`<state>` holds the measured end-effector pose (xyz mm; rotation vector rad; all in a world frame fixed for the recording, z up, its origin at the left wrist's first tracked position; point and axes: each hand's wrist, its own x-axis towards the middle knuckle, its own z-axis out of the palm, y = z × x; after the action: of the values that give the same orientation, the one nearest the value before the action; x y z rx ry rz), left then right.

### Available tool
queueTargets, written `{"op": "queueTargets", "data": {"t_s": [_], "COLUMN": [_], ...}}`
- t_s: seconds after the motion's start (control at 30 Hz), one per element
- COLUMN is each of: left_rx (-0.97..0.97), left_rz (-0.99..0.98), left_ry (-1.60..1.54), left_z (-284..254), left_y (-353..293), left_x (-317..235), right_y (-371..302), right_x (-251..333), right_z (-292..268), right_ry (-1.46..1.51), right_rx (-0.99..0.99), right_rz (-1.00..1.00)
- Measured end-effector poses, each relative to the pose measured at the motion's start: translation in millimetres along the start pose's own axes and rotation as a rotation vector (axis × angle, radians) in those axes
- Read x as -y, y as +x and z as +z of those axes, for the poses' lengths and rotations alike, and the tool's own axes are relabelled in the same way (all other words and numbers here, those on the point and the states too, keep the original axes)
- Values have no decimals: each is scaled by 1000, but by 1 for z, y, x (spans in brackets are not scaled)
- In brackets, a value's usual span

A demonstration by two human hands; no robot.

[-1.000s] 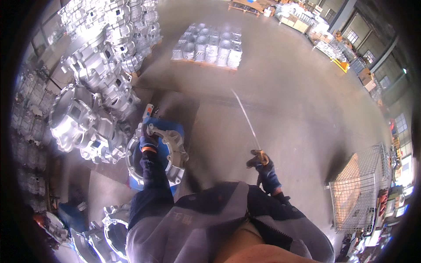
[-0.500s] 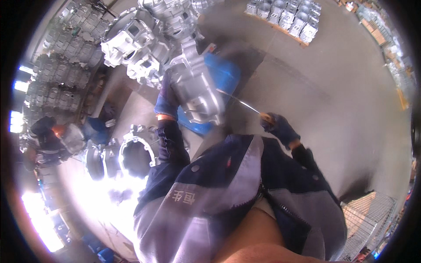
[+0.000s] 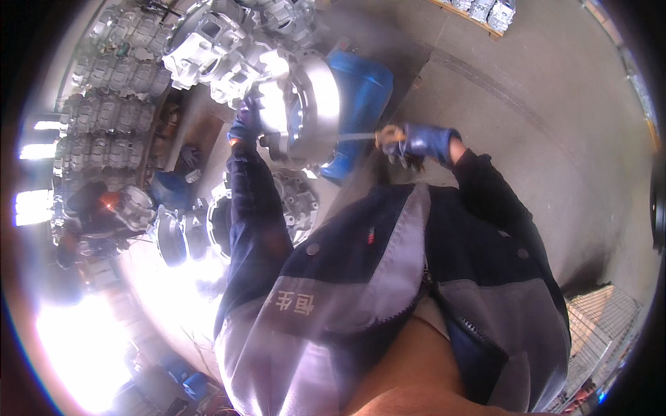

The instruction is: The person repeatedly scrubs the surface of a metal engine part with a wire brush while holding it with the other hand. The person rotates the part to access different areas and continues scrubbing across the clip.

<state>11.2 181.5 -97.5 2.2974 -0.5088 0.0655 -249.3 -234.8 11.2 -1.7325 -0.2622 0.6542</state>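
Room to the right, clutter to the left.
From where I stand, the right hand [image 3: 420, 144] has open floor [image 3: 527, 139] out to its right, with a wire cage [image 3: 605, 320] blocking the way farther back. On its left, a thin rod [image 3: 357, 136] spans the gap toward a silvery casting [image 3: 319, 104], a blue stand [image 3: 364, 90] beside it. The left hand [image 3: 244, 125] is hemmed in: stacked castings [image 3: 201, 52] ahead, that casting to its right, more floor-level castings [image 3: 170, 237] nearer the body.
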Motion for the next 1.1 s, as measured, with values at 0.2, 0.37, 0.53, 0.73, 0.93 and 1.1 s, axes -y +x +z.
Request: {"op": "queueTargets", "data": {"t_s": [0.2,0.37,0.53,0.73,0.93,1.1], "left_rx": [-201,-183,-142,-349,-279,-331], "left_rz": [-78,-192,-230,160,-127,51], "left_ry": [-264,-834,-854,-45,-125,-52], "left_z": [-20,-9,7,30,41,47], "left_y": [3,12,14,17,26,34], "left_x": [-84,-149,-158,-169,-183,-180], "right_y": [8,-4,23,5,23,9], "right_x": [0,-2,4,-19,-17,-39], "right_z": [-2,16,-9,1,-18,-9], "right_ry": [89,123,289,-187,318,-34], "right_rx": [-449,-171,-504,-121,-485,-419], "right_rz": [314,317,139,526,156,631]}}
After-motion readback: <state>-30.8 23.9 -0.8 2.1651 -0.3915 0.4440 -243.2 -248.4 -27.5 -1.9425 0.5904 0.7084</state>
